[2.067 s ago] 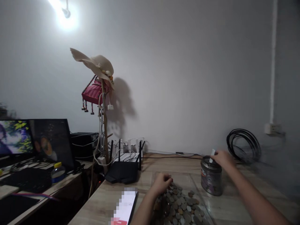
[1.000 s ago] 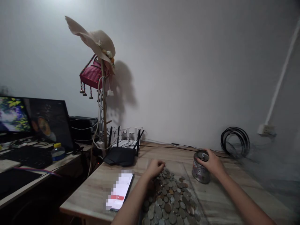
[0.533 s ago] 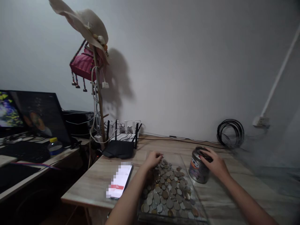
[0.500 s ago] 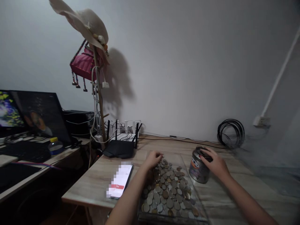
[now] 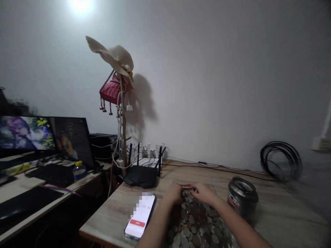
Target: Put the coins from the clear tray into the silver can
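A spread of coins point(image 5: 191, 220), silver and some brassy or brown, lies in front of me in a shallow clear tray, mostly hidden now. At the far end of the coins, my left hand point(image 5: 178, 193) has its fingers bent inward. Close beside it, my right hand point(image 5: 204, 194) is curled too, fingertips nearly meeting the left ones. Both hands are closed at the coins' far edge; what the fingers hold there is too small or hidden to make out. To the right of my right forearm stands a metal tin point(image 5: 243, 198) with a round lid, upright and apart from both hands.
A phone point(image 5: 141, 215) with a lit screen lies left of my left arm. Behind it sits a black router point(image 5: 142, 175) with antennas. Black cable coils point(image 5: 280, 160) lean against the wall at right. Monitors point(image 5: 71, 141) and a yellow-capped bottle point(image 5: 79, 170) occupy the left desk.
My right hand has let go of the tin and moved left to the coins' far edge beside my left hand. The view has turned left and tilted up; the tin remains standing.
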`<action>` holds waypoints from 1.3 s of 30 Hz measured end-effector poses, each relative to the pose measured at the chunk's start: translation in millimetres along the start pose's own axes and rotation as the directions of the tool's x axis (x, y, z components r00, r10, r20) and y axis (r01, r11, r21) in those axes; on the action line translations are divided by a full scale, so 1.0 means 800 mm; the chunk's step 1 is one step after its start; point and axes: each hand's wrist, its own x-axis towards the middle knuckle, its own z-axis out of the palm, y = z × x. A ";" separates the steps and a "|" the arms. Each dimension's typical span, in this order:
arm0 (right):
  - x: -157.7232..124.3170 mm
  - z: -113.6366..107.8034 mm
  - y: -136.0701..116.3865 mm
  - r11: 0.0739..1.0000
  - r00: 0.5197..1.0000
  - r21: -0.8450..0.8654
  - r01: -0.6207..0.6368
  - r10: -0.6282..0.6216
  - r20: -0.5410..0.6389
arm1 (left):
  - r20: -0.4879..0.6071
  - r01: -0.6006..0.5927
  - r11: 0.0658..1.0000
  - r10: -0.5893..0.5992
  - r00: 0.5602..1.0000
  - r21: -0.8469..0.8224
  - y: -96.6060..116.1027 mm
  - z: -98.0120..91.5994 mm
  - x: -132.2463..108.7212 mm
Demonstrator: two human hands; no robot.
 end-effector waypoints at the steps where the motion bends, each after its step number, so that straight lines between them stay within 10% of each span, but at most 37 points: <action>1: 0.004 0.007 0.005 0.999 1.000 0.039 0.016 -0.016 0.013 | 0.009 0.005 0.994 -0.006 1.000 0.108 0.000 0.002 0.002; 7: -0.001 0.028 0.024 0.979 0.999 0.204 0.022 -0.017 -0.027 | -0.154 0.075 0.992 -0.059 0.986 0.098 0.006 0.003 0.016; 16: -0.005 0.016 0.019 0.964 0.991 0.266 0.012 0.024 -0.132 | 0.008 0.052 0.712 -0.065 0.998 -0.700 0.033 -0.008 0.018; 21: -0.013 0.009 0.021 0.987 0.974 0.148 -0.069 0.099 -0.205 | -0.106 0.135 0.787 -0.246 0.963 -0.601 0.028 -0.009 0.020; 28: -0.026 -0.006 0.000 0.981 0.978 -0.193 -0.014 -0.027 -0.205 | 0.083 0.004 0.658 0.088 0.993 -0.753 0.033 0.001 0.016; 39: -0.020 -0.004 0.000 0.995 0.920 0.063 0.076 -0.045 -0.389 | 0.033 -0.156 0.803 0.213 0.977 -0.575 0.024 0.005 0.018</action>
